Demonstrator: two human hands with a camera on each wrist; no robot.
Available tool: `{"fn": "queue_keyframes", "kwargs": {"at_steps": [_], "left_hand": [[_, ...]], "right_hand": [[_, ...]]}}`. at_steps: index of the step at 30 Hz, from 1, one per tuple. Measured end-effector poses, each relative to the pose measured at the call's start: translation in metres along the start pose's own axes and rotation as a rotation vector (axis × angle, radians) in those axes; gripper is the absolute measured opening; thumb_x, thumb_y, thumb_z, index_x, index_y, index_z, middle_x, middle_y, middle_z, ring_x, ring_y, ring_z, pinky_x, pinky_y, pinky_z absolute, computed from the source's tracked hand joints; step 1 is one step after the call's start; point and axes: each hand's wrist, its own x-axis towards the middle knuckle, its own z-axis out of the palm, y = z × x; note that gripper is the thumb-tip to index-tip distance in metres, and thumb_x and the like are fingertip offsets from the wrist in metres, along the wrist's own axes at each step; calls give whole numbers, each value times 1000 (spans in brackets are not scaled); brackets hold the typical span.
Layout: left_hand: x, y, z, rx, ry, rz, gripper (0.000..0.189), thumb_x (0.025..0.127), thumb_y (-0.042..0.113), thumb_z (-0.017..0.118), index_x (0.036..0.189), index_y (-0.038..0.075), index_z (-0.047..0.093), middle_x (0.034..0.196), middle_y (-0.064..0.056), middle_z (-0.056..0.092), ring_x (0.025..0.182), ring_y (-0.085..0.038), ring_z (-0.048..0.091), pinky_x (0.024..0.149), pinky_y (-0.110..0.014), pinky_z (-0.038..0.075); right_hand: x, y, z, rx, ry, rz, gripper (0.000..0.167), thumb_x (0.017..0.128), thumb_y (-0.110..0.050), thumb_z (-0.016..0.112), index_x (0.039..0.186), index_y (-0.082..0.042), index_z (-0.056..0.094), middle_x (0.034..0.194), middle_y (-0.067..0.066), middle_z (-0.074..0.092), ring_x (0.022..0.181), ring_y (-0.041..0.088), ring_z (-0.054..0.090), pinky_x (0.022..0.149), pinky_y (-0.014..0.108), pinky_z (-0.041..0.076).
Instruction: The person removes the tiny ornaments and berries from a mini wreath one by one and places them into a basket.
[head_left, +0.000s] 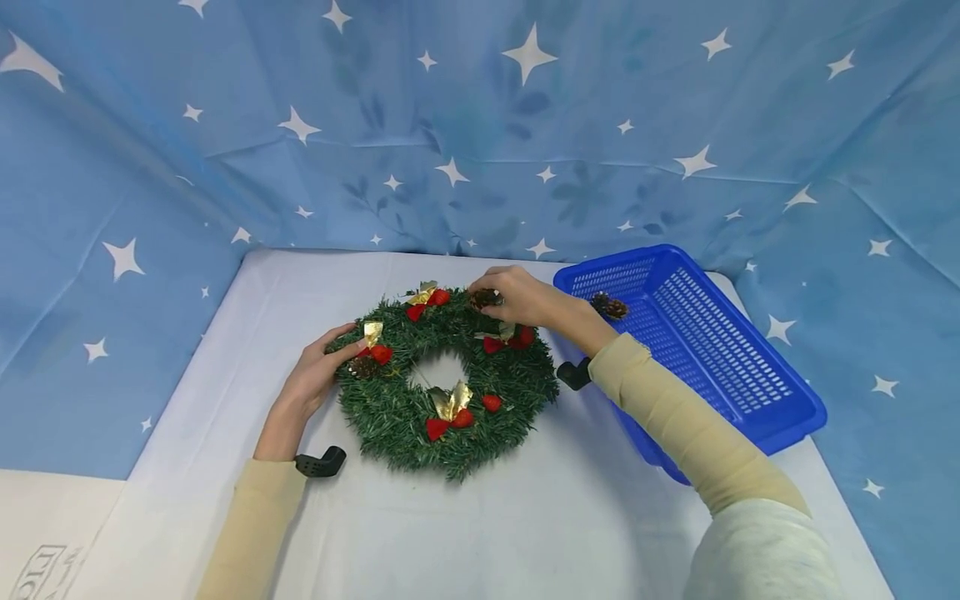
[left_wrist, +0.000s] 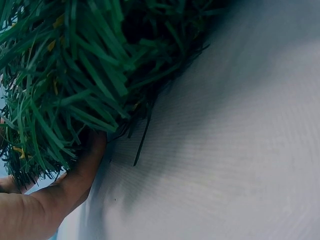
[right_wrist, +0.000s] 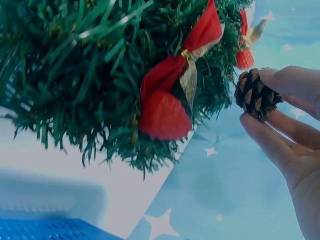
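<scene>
A green tinsel wreath (head_left: pixel 397 425) lies on the white-covered table, decorated with red bows, red berries and gold leaves. My left hand (head_left: pixel 311 379) grips its left edge, thumb on top beside a pine cone (head_left: pixel 363 367) fixed there, fingers (left_wrist: pixel 85 170) tucked beneath the greenery. Over the wreath's far right part, my right hand (head_left: pixel 521 296) pinches a brown pine cone (right_wrist: pixel 257 95) between thumb and fingertips. In the right wrist view this cone is close beside the wreath's edge. A red bow (right_wrist: pixel 167 72) with a large red berry (right_wrist: pixel 165 116) sits near it.
At the right stands a blue perforated plastic basket (head_left: pixel 780 425), with more pine cones (head_left: pixel 609 306) at its far left end. My right forearm reaches across the basket's near left side. A blue star-patterned cloth (head_left: pixel 480 125) hangs behind and around the table.
</scene>
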Motion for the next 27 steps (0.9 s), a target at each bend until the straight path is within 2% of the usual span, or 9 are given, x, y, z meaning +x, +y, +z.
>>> {"fn": "queue_keyframes", "kwargs": {"at_steps": [6,13,21,27], "left_hand": [[-1,2,0,2,-3,-7,75,103,32,66,165,20,27,173,-8,-11,159,-40,-6,122,-73,8],[-2,3,2,13,9,-2,73,103,30,65,165,18,28,173,-9,-8,159,-39,-2,123,-70,11],[0,3,5,20,11,5,73,103,31,66,165,18,29,174,-10,-6,159,-40,2,124,-69,13],[-1,0,3,14,14,5,75,102,34,67,164,17,29,173,-9,-7,159,-39,1,125,-66,13]], "right_hand": [[-9,7,-8,-18,29,18,38,94,-3,73,132,3,67,131,22,67,116,34,67,94,44,59],[-26,17,-19,31,51,82,40,94,-2,72,133,3,66,130,24,66,109,37,71,90,48,61],[-49,34,-31,-22,123,97,36,93,-3,75,128,3,69,124,23,69,112,38,68,88,46,62],[-63,47,-35,-37,127,154,37,94,-7,75,130,1,68,124,23,69,103,37,70,84,50,60]]}}
